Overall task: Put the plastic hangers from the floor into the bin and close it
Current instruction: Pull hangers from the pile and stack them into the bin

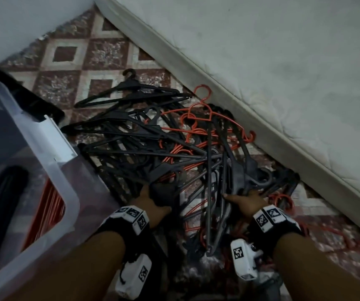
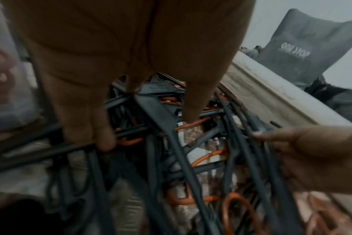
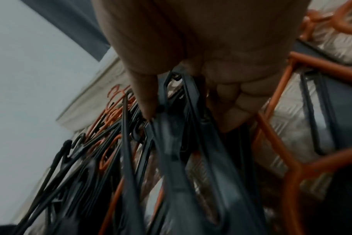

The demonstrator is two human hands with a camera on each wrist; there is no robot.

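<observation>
plastic hangers [image 1: 174, 148] feel light, stiff, prone to snagging; my left hand [image 1: 150, 200] and right hand [image 1: 246, 200] clutch black bundles by their necks.

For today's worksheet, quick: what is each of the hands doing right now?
Left hand: fingers curled round black hangers in the pile.
Right hand: grips a bunch of black hangers, thumb pinching them.
</observation>
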